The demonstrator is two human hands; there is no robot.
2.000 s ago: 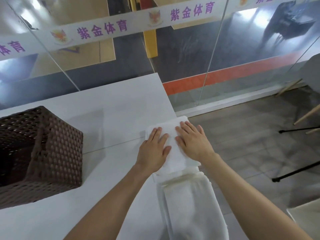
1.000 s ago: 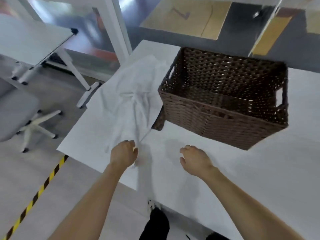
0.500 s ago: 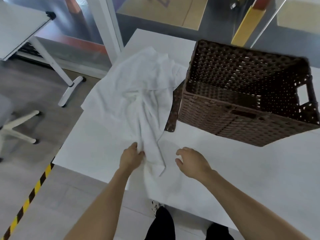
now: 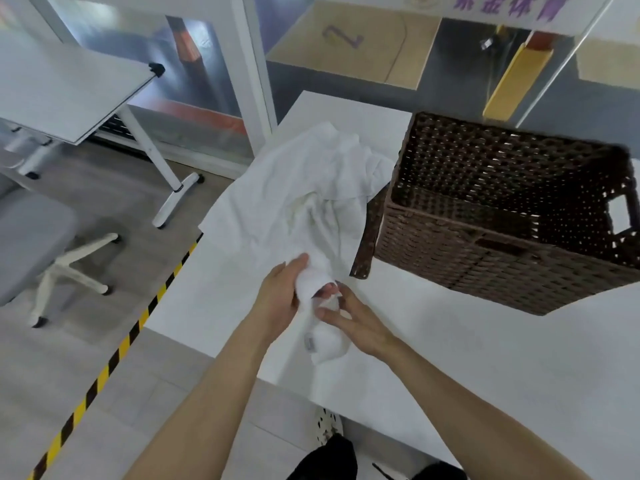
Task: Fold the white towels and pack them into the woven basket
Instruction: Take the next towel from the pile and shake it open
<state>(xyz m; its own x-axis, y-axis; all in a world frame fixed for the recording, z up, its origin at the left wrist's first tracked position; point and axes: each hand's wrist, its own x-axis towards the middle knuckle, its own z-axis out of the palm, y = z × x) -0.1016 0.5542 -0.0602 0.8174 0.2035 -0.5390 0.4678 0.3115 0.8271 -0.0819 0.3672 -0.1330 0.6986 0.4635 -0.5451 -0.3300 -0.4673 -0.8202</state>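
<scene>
A crumpled pile of white towels (image 4: 304, 188) lies on the white table (image 4: 467, 348), left of the brown woven basket (image 4: 498, 258). One towel end (image 4: 325, 344) is pulled out of the pile toward me and hangs lifted between my hands. My left hand (image 4: 280, 299) grips the bunched towel from the left. My right hand (image 4: 356, 320) pinches the same towel's edge from the right with its fingertips. The basket stands upright and its inside looks dark; I see no towel in it.
The table's left edge is close to the pile. On the floor to the left run a yellow-black tape line (image 4: 114, 358), a grey office chair (image 4: 38, 244) and a second white table (image 4: 69, 95). Glass partitions stand behind.
The view swung from a folded towel at the table's right end to the crumpled pile. My left hand took hold of a towel and drew it toward me; my right hand joined it.
</scene>
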